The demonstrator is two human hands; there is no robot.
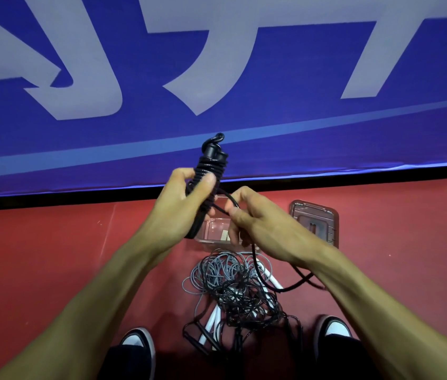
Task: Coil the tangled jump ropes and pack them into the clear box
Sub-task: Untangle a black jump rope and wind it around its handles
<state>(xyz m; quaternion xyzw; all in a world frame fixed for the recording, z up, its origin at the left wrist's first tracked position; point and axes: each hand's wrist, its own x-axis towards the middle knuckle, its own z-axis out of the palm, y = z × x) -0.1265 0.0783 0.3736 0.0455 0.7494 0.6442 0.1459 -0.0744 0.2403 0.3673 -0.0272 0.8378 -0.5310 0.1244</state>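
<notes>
Floor (52, 256) of smooth red, blue banner (244, 64) behind.
Left hand (181, 204) grips glossy black rope bundle (208, 174); right hand (255, 218) pinches its cord.

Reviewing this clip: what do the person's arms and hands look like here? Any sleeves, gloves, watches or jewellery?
Both forearms are bare all the way to the bottom of the picture, with no sleeve showing. The left hand and right hand wear no gloves, and no rings, watch or wristband can be seen. No markings or tape show on either arm.
</notes>
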